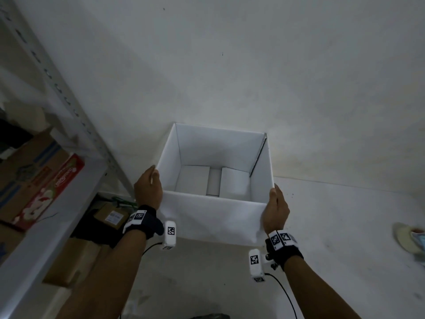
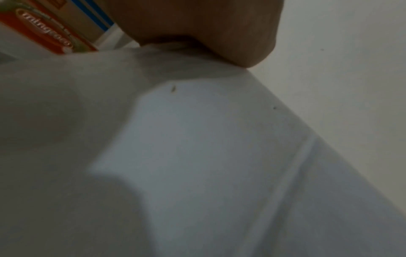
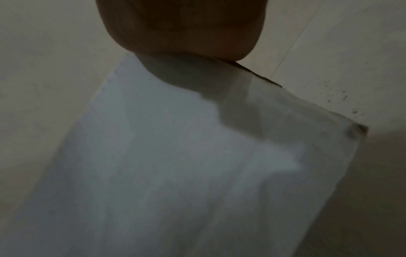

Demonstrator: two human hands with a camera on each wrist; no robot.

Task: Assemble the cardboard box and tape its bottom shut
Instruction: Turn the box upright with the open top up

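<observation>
A white cardboard box stands upright with its top open, held between both hands in the head view. Inside it, two bottom flaps are folded down with a gap between them. My left hand presses flat on the box's left wall near the front corner, thumb up by the rim. My right hand lies flat along the right wall, fingers straight. The left wrist view shows the left hand against the white box. The right wrist view shows the right hand against the box. No tape is in view.
A grey metal shelf rack stands at the left with brown cartons and a red package on it. A small labelled parcel lies below. A pale wall rises behind the box. A light-coloured object lies on the floor at the right edge.
</observation>
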